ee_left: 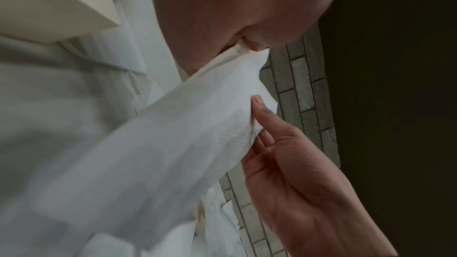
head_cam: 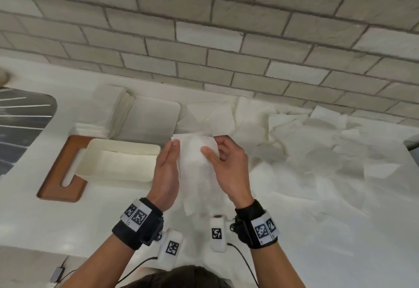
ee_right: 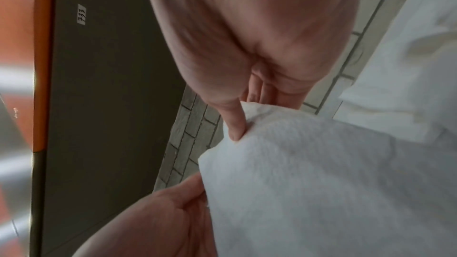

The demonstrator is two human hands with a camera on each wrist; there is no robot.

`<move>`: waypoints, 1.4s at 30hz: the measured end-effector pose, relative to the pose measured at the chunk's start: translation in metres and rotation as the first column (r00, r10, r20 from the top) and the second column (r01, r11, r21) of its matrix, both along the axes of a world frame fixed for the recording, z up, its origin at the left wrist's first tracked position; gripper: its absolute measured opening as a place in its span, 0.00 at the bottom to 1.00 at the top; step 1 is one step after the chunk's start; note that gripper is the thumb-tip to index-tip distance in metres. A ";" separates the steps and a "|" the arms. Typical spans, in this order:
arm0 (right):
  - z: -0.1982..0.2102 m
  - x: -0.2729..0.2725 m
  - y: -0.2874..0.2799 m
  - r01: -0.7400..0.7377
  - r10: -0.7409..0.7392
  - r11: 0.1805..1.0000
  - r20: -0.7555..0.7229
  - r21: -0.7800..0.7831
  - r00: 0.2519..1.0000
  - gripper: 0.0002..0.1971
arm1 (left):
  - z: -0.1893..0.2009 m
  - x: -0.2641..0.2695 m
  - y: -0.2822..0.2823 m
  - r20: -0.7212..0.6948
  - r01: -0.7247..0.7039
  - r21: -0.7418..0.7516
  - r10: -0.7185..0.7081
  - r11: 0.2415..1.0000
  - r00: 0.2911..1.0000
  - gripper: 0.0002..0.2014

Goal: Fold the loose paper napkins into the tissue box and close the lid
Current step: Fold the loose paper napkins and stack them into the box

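I hold one white paper napkin (head_cam: 195,165) up over the counter, hanging down between both hands. My left hand (head_cam: 174,144) pinches its upper left edge, seen up close as my left hand (ee_left: 241,46) on the napkin (ee_left: 173,144). My right hand (head_cam: 212,146) pinches the upper right part, thumb in front; the right wrist view shows my right hand (ee_right: 241,116) with its thumb pressed on the napkin (ee_right: 321,183). The cream tissue box (head_cam: 90,151) stands open just left of my hands, white paper inside. Its brown wooden lid (head_cam: 56,174), with a slot, lies under the box's left end.
Many loose napkins (head_cam: 317,151) cover the counter to the right. A stack of folded napkins (head_cam: 106,110) and a flat white rounded panel (head_cam: 154,117) lie behind the box. A metal sink drainer (head_cam: 22,117) is at far left. A brick wall (head_cam: 226,38) runs behind.
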State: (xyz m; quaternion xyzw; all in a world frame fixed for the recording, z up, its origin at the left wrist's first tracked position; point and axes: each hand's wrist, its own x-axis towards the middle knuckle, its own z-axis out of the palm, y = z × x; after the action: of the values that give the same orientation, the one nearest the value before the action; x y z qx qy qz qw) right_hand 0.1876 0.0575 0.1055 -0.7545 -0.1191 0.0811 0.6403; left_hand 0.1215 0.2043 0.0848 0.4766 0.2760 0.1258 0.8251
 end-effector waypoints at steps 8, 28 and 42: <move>0.023 -0.033 0.075 0.074 -0.070 0.995 0.057 -0.070 0.996 0.08 | 0.019 -0.025 0.059 0.067 0.075 0.275 -0.097 0.959 0.993 0.14; -0.065 -0.057 0.183 0.106 -0.057 0.868 0.115 -0.485 0.992 0.25 | -0.022 -0.070 0.263 -0.329 0.282 0.921 0.152 0.268 0.932 0.22; -0.079 -0.022 0.072 0.305 -0.101 0.709 0.337 -0.636 0.936 0.14 | -0.015 -0.062 0.182 -0.299 0.300 0.954 -0.052 0.007 0.953 0.17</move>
State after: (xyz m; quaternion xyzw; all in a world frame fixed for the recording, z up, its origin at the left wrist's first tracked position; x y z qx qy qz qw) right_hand 0.1656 0.1291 0.0266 -0.9477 -0.0847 -0.0591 0.3020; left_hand 0.0591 0.3860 0.0700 0.9535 0.1210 0.1341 0.2412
